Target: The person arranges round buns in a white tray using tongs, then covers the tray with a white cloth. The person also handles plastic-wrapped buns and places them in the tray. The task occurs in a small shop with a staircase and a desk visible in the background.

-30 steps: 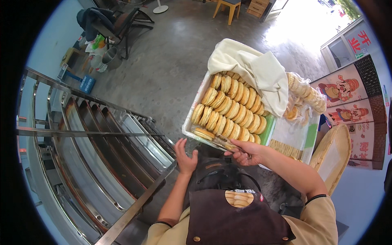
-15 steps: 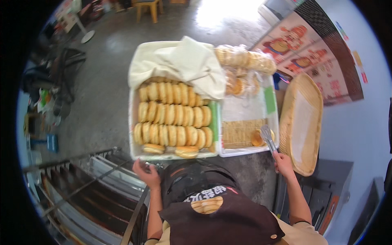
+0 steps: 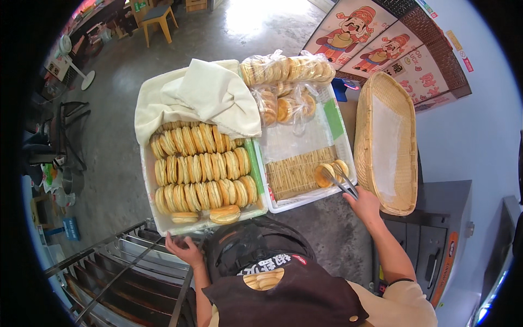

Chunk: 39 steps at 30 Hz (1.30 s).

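Observation:
My right hand (image 3: 364, 207) is closed round a pair of metal tongs (image 3: 348, 189). The tong tips are at two round flatbreads (image 3: 322, 176) on the slatted bamboo mat (image 3: 289, 173), at the near right of the right-hand white box (image 3: 310, 201). Whether the tongs pinch one is unclear. My left hand (image 3: 184, 249) holds nothing, its fingers loosely bent and apart, just below the front left corner of the left white box (image 3: 148, 188). Rows of flatbreads (image 3: 207, 166) stand on edge in that box, with two more lying along its front. A cream cloth (image 3: 199, 98) covers its far part.
Bagged flatbreads (image 3: 289, 70) lie at the far end of the right box. Further right is a long woven basket (image 3: 366, 147) lined with white. A metal rack with trays (image 3: 125, 267) stands at my lower left, a dark grey cabinet (image 3: 425, 240) at my right.
The view has turned, so the boxes appear further left. The tongs now reach over the flatbreads at the mat's right end. My left hand stays near the left box's front corner.

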### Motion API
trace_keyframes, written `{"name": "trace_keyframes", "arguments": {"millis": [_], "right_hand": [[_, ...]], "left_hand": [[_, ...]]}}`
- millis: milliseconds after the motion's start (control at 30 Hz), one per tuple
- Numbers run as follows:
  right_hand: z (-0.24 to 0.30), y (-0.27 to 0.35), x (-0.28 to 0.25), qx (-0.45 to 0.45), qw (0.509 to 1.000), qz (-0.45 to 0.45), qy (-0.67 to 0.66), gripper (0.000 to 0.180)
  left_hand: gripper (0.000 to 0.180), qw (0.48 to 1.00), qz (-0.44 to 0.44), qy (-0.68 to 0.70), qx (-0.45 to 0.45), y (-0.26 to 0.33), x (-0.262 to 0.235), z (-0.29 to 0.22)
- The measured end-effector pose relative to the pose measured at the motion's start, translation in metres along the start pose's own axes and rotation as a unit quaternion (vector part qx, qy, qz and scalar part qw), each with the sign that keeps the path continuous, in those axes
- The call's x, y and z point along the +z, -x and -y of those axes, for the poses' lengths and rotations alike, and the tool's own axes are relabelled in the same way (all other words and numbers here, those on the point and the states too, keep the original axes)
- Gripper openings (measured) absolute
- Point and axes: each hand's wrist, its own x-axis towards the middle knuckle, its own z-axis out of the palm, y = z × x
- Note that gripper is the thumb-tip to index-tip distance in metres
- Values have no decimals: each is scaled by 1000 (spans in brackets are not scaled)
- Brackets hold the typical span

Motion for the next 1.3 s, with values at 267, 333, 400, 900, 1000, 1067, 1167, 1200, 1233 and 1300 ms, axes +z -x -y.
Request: {"name": "trace_keyframes", "arguments": {"millis": [267, 333, 400, 900, 1000, 1067, 1167, 1200, 1233, 1300], "right_hand": [[26, -31, 11, 17, 994, 87, 62, 54], [22, -40, 25, -1, 996, 73, 58, 52], [22, -45, 29, -21, 997, 59, 38, 47], [198, -14, -60, -68, 814, 432, -382, 40], [273, 0, -70, -28, 714, 593, -371, 47], [308, 5, -59, 16, 659, 662, -357, 52], [344, 4, -36, 83, 612, 722, -311, 56], [354, 5, -30, 106, 603, 734, -292, 57], [364, 6, -25, 122, 609, 736, -268, 57], [370, 3, -5, 149, 588, 742, -285, 57]], "left_hand": [[74, 999, -35, 30, -8, 7, 8, 13], [72, 999, -19, 26, -28, 4, 9, 10], [72, 999, -10, 28, -30, -1, 7, 9], [65, 999, -27, 20, -4, -7, -14, -4], [65, 999, -44, 12, 1, -14, -18, -12], [65, 998, -55, 6, 8, -16, -21, -12], [65, 998, -59, 6, 14, -19, -26, -8], [65, 998, -58, 15, 3, -19, -28, -8], [65, 998, -60, 25, -10, -18, -31, -10], [67, 997, -60, 38, -22, -18, -32, -11]]}}
